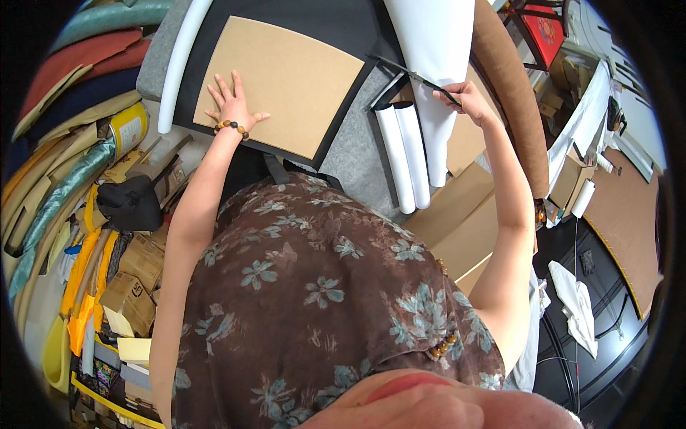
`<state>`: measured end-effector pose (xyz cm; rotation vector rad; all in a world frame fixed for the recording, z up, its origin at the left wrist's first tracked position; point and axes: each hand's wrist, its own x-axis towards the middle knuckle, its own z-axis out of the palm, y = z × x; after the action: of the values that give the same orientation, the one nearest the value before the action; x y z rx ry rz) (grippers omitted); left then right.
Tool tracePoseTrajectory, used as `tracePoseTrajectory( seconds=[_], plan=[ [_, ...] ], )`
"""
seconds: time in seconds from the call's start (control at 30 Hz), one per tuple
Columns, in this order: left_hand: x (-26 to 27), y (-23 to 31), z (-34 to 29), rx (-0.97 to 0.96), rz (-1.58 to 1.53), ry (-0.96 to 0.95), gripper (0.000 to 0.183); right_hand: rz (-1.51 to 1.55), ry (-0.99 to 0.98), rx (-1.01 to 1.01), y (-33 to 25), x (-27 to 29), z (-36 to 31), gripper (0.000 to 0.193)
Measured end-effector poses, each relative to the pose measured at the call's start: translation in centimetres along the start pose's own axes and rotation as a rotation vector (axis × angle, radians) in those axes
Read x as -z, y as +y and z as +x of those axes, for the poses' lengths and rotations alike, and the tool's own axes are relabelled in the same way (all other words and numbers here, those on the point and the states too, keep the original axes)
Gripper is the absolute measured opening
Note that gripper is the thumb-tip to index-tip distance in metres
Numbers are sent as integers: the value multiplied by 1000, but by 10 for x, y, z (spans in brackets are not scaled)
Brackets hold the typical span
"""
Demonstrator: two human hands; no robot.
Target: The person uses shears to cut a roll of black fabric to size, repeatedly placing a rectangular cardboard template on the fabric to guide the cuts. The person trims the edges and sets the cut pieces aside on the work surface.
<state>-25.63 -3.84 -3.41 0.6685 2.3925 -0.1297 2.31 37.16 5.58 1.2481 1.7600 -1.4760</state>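
Note:
My left hand [234,110] lies flat with fingers spread on a tan board [293,79]. Under the board is a sheet of black material [350,43], showing as a dark margin around its edges. My right hand [466,101] grips a pair of scissors [411,73] by the handles. Their blades point left toward the black sheet's edge, near the board's upper right corner. Just below the scissors, white rolls with black inner faces [406,157] lie on the grey table surface [361,132].
A large white roll [436,43] and a brown roll [511,100] run along the right. Another white roll [179,64] lies left of the board. Many fabric rolls [93,64] and cardboard boxes [132,289] fill the left side. At far right is a black table [607,286].

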Motion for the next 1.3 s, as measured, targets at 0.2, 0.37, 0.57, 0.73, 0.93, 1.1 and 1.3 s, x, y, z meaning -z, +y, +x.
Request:
tracePoseTrajectory(
  seconds=[0.2,0.37,0.57,0.73,0.93,1.1,1.3],
  plan=[
    [3,5,1,30,15,-29,132,-11,-9,24,3,0,0,31],
    [5,8,1,44,18,-35,132,-43,-28,19,-2,1,-2,30],
    [14,14,-2,53,36,-26,122,-50,-48,-6,-7,3,-5,30],
    [-6,91,-8,-582,-218,241,46,17,-66,-38,-1,7,2,32],
    [-14,218,-11,-610,-316,353,32,79,-89,-57,-1,10,3,31],
    [-55,238,29,-522,-149,208,26,69,-85,-53,-6,7,-2,30],
    [-57,221,26,-606,-292,342,18,105,-90,-73,-6,8,-7,31]
  ],
)
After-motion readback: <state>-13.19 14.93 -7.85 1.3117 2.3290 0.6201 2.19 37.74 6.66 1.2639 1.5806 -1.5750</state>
